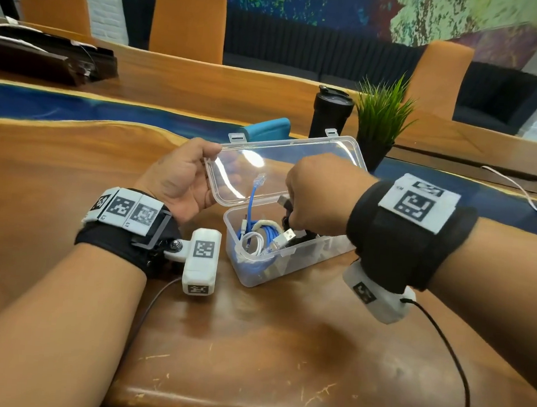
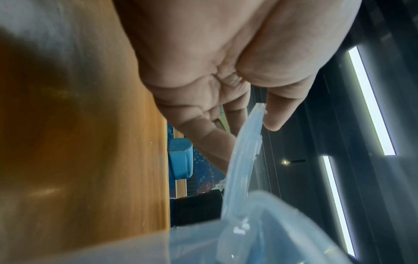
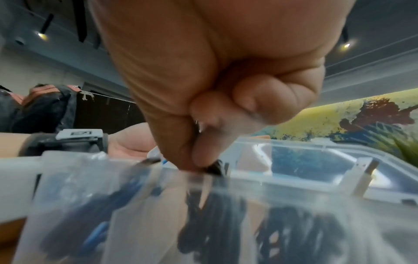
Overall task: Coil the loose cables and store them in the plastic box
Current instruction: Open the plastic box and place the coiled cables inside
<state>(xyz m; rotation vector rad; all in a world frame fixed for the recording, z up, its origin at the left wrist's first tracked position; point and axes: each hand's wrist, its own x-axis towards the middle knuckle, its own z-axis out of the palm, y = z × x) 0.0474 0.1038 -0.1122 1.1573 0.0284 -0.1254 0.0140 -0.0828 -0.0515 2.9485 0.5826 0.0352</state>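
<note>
A clear plastic box (image 1: 257,271) stands on the wooden table (image 1: 249,346) with its hinged lid (image 1: 296,155) raised. My left hand (image 1: 182,177) holds the lid's left edge between thumb and fingers; in the left wrist view the lid (image 2: 248,142) runs between my thumb and fingers (image 2: 277,114). Inside lie a coiled blue cable (image 1: 269,232), its end (image 1: 259,179) sticking up, and a white cable (image 1: 251,242). My right hand (image 1: 318,201) reaches into the box and pinches a black cable (image 3: 213,168); its bundle shows through the wall (image 3: 226,223).
Behind the box stand a black bottle (image 1: 330,113), a small green plant in a dark pot (image 1: 380,115) and a blue case (image 1: 266,129). A white cable (image 1: 522,191) trails at the right. A dark bag (image 1: 47,54) lies far left. Orange chairs (image 1: 189,14) line the far side.
</note>
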